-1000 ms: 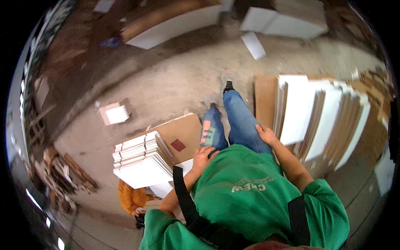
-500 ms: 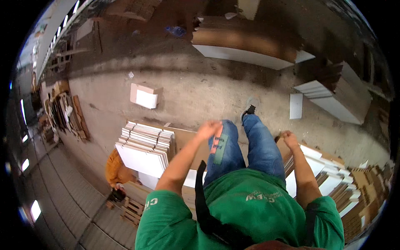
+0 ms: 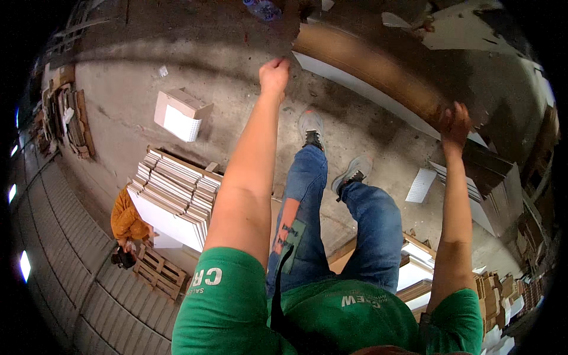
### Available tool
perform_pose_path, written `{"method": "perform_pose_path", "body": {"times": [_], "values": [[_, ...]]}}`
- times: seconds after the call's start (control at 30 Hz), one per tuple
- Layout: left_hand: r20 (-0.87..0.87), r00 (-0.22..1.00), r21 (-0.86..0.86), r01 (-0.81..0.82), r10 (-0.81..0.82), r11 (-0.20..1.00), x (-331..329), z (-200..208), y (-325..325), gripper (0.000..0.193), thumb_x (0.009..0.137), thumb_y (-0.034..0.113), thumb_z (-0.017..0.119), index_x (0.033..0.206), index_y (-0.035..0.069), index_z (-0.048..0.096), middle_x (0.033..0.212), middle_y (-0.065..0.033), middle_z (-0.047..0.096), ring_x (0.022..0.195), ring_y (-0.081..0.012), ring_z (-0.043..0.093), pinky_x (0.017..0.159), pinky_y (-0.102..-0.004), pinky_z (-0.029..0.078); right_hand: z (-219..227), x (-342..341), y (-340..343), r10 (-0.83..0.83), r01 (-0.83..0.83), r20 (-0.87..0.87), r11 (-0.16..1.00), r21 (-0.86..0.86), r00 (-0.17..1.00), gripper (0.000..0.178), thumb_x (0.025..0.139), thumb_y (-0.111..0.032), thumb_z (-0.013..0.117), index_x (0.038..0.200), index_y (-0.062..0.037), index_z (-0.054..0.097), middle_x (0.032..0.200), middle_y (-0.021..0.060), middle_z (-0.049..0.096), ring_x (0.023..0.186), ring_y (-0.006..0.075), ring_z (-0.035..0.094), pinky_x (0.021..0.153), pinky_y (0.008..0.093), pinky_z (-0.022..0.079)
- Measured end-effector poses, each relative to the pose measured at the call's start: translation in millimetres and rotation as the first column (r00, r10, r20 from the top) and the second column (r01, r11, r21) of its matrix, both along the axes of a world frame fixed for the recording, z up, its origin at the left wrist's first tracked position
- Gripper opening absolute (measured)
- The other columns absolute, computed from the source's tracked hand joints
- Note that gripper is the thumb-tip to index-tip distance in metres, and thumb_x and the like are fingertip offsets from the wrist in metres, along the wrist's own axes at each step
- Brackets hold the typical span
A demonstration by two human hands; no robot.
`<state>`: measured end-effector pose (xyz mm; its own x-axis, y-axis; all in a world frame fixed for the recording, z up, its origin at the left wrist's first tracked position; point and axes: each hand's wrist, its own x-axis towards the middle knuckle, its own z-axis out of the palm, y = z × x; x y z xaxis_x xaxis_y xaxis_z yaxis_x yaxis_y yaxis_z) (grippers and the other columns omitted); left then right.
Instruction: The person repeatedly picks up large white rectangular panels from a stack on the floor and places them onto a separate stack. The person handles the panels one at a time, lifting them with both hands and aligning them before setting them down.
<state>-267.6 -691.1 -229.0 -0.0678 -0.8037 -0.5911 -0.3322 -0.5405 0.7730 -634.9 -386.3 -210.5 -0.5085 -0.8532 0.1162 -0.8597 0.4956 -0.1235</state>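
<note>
A long stack of brown cardboard sheets with a white edge lies ahead of my feet. My left hand is reached out just short of its left end. Its fingers are curled into a loose fist, with nothing visible in them. By the stack's right end, my right hand has its fingers apart and slightly bent, holding nothing. Whether its fingertips touch the cardboard I cannot tell.
Behind on the left stands a pile of white-faced boards, a person in an orange top beside it. An open carton sits on the floor. More stacked sheets are at right, near a loose white sheet. A wooden pallet lies at lower left.
Both arms have swung forward from beside my legs toward the ends of the long cardboard stack. My body has come closer to it, and both shoes now show.
</note>
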Motion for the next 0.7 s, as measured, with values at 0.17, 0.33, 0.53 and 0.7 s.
{"method": "perform_pose_path", "body": {"times": [0.17, 0.33, 0.53, 0.7], "values": [[-0.114, 0.988, -0.102, -0.111, 0.099, 0.989, -30, -29, -10, 0.021, 0.081, 0.014, 0.058, 0.097, 0.0, 0.062, 0.086, -0.0043, 0.061, 0.074, -0.0117, 0.054, 0.071, -0.0238, 0.042, -33, 13, -33, -0.041, 0.038, -0.14, 0.999, -0.02, 0.989, 0.04, 0.09, -0.03, 0.045, 0.124, -0.0105, 0.043, 0.123, 0.0199, 0.044, 0.113, 0.0412, 0.039, 0.095, 0.0497, 0.031], [-0.255, 0.967, -0.182, -0.052, 0.004, 0.982, -13, -50, -17, 0.022, 0.085, 0.015, 0.058, 0.099, -0.001, 0.06, 0.094, -0.0081, 0.062, 0.08, -0.0148, 0.057, 0.075, -0.0278, 0.046, -63, 8, -24, -0.086, 0.105, -0.191, 0.99, 0.093, 0.978, 0.042, 0.091, -0.033, 0.04, 0.126, -0.0076, 0.042, 0.127, 0.019, 0.04, 0.117, 0.0385, 0.035, 0.098, 0.0479, 0.027], [-0.444, 0.895, -0.231, -0.062, -0.048, 0.971, -3, -73, -27, 0.02, 0.084, 0.016, 0.059, 0.092, -0.002, 0.063, 0.09, -0.0085, 0.063, 0.08, -0.0173, 0.059, 0.073, -0.0317, 0.049, -58, 5, -23, -0.048, 0.063, -0.199, 0.995, 0.072, 0.979, 0.043, 0.093, -0.033, 0.036, 0.128, -0.0085, 0.04, 0.132, 0.0144, 0.037, 0.124, 0.032, 0.03, 0.103, 0.0434, 0.023], [-0.43, 0.9, -0.337, -0.088, -0.07, 0.938, -4, -85, -21, 0.019, 0.081, 0.014, 0.063, 0.09, -0.003, 0.063, 0.088, -0.0078, 0.063, 0.078, -0.0152, 0.058, 0.072, -0.0292, 0.048, -71, -1, -19, -0.029, 0.025, -0.155, 0.999, -0.031, 0.988, 0.04, 0.094, -0.029, 0.035, 0.128, -0.0078, 0.041, 0.13, 0.0138, 0.041, 0.124, 0.029, 0.032, 0.103, 0.0424, 0.025]]}}
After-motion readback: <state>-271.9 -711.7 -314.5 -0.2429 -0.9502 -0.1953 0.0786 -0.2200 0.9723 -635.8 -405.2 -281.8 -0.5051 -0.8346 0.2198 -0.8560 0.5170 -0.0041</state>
